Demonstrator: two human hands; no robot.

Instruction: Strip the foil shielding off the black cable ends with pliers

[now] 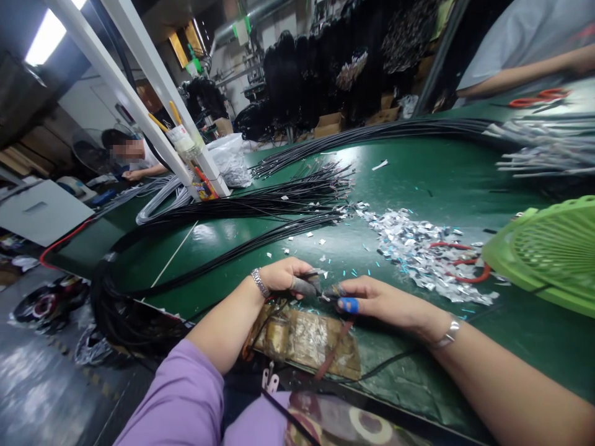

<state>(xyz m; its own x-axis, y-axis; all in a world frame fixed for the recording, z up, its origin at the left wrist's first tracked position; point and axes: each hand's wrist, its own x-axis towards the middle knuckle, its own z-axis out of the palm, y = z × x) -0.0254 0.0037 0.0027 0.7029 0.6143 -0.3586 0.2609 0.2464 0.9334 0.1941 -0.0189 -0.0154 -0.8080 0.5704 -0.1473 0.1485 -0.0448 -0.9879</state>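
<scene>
My left hand [290,277], with a watch at the wrist and a grey wrap on the thumb, pinches a thin black cable [320,293]. Close to its right, my right hand [379,301] is closed at the cable's end, its fingertips nearly touching the left ones. Blue tape covers the right thumb and a dark wrap covers a finger. The exact tip between the fingers is small and partly hidden. Below both hands lies a worn, tape-covered board [311,341] with a brownish roll [277,337] on it. Beyond them, bundles of black cables [260,238] lie with stripped ends.
White and silver scraps [418,248] are heaped on the green table [223,238], with red-handled scissors [474,272] among them. A green plastic basket [553,254] stands at the right. White posts [162,93] rise at the left. Co-workers sit at the far left [139,155] and far right [515,56].
</scene>
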